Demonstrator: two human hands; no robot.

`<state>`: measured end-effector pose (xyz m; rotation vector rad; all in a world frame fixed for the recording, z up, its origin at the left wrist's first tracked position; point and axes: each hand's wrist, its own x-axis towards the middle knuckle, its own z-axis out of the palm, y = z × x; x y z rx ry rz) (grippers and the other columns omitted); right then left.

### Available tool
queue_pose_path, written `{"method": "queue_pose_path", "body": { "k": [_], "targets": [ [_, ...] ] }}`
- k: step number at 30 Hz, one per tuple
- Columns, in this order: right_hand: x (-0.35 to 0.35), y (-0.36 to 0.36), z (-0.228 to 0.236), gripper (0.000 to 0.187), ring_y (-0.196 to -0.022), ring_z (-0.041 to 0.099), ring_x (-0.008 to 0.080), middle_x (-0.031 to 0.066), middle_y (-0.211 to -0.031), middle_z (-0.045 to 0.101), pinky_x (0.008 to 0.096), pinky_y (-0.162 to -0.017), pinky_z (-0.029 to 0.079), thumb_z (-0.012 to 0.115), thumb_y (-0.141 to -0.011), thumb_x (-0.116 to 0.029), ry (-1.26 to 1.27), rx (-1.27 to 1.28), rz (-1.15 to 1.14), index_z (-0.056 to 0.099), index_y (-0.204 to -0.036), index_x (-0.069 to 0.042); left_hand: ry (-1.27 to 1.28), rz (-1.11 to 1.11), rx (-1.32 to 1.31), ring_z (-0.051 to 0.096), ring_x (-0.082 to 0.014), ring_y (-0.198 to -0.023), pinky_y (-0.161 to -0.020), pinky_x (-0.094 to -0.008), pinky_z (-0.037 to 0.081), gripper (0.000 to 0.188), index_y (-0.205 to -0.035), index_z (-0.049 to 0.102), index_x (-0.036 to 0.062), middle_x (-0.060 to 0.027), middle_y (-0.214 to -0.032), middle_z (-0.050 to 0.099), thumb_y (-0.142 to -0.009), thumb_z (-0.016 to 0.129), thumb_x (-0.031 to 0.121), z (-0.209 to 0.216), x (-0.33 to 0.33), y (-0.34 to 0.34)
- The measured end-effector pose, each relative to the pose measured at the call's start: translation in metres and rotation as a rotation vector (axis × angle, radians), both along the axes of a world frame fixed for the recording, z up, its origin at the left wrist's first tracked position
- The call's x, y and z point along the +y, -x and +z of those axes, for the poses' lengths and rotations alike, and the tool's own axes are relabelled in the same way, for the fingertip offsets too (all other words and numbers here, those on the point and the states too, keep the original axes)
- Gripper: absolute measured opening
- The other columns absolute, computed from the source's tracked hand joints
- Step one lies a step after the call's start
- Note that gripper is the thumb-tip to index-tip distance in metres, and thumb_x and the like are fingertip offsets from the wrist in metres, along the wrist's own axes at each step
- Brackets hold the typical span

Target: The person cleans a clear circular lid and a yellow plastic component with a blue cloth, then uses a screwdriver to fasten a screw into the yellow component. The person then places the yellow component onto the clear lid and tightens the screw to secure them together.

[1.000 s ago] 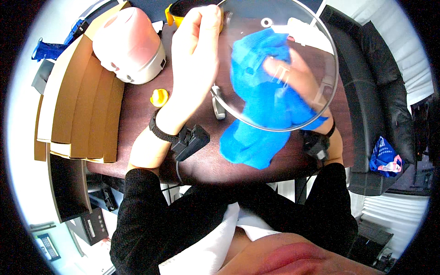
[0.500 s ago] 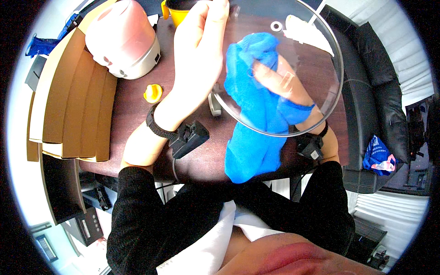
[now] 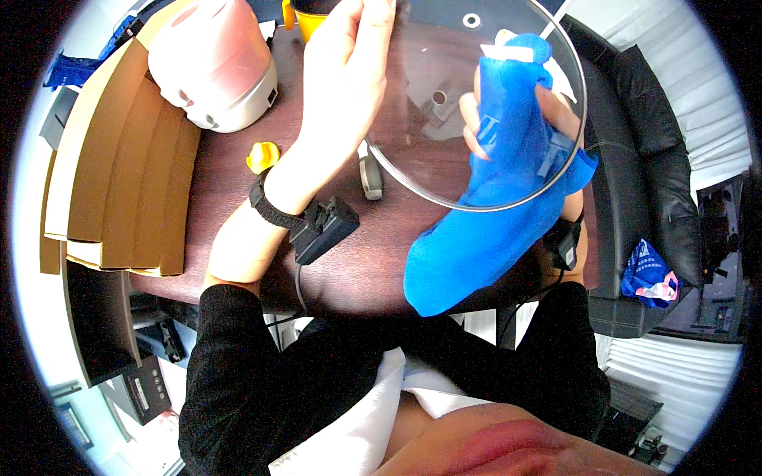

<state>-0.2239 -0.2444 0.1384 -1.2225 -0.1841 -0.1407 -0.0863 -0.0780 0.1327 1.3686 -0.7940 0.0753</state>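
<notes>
The left hand, pinching the rim of the clear lid above the table's far half, should hold it steady while the right hand, gripping the blue cloth behind it, gathers the end trailing toward the near edge.

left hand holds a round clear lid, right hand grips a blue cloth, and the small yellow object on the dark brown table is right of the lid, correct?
The side is wrong: in the head view, the small yellow object lies on the dark brown table left of the clear lid. The left hand holds the lid, and the right hand grips the blue cloth.
</notes>
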Motion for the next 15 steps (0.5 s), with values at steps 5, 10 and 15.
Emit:
{"method": "queue_pose_path", "body": {
  "k": [5,10,15],
  "targets": [
    [0.011,-0.009,-0.004,0.045,-0.083,0.059,0.0197,0.0109,-0.099,0.059,0.0288,-0.07,0.05,0.058,-0.087,-0.035,0.15,0.025,-0.107,0.05,-0.116,-0.002,0.001,0.027,-0.062,0.035,-0.0004,-0.061,-0.053,-0.0163,0.028,0.029,-0.086,0.054,0.0067,0.0087,-0.069,0.041,-0.097,0.044,0.031,-0.002,-0.004,0.015],
    [0.044,-0.017,-0.01,0.024,-0.084,0.056,0.0088,0.0006,-0.095,0.06,0.0248,-0.076,0.047,0.058,-0.09,-0.021,0.304,-0.015,-0.081,0.056,-0.109,-0.006,0.034,-0.012,-0.17,0.037,-0.0008,-0.064,-0.055,-0.0168,0.032,0.028,-0.088,0.056,0.0053,0.0076,-0.07,0.043,-0.097,0.047,0.03,0.006,-0.002,0.023],
    [0.024,-0.032,-0.013,0.027,-0.084,0.057,0.0106,0.0042,-0.092,0.064,0.027,-0.078,0.047,0.062,-0.087,-0.023,0.664,0.004,0.099,0.059,-0.105,-0.003,-0.014,-0.001,-0.181,0.039,-0.0067,-0.067,-0.061,-0.0203,0.036,0.02,-0.081,0.051,0.0021,0.0008,-0.07,0.046,-0.096,0.048,0.016,0.015,0.004,0.017]
  ]
}}
